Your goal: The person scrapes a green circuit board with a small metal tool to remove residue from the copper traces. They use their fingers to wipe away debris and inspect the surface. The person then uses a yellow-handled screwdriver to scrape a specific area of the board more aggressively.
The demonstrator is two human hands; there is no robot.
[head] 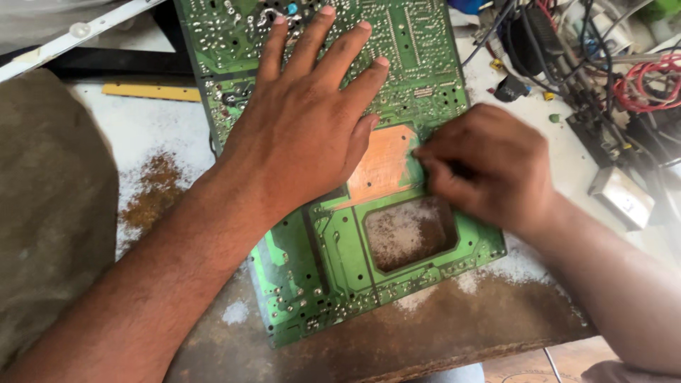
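Your left hand (301, 131) is lying flat and open on the green circuit board (333, 248), solder side up, fingers spread across the upper half and palm pressing the board down. It is gripping nothing, only bearing on the surface.

Your right hand (482, 167) is sitting at the board's right edge, fingers curled tight together with the fingertips (423, 157) touching the bare copper patch (383, 164) near the middle of the board. Something small may be pinched there, but you are hiding it with your own fingers; cannot tell what, if anything, it is holding.

The board is lying tilted on the worn, rust-stained worktop (425, 333), its lower corner near the front edge. A rectangular cut-out (409, 232) just below the copper patch is showing the tabletop through it.

A tangle of black and red wires (624, 71) is piling up at the far right, well apart from the hands, with a small metal box (622, 197) near your right forearm. A yellow strip (149, 92) is lying to the left beyond the board, and a brown cloth (50, 206) is covering the left side.
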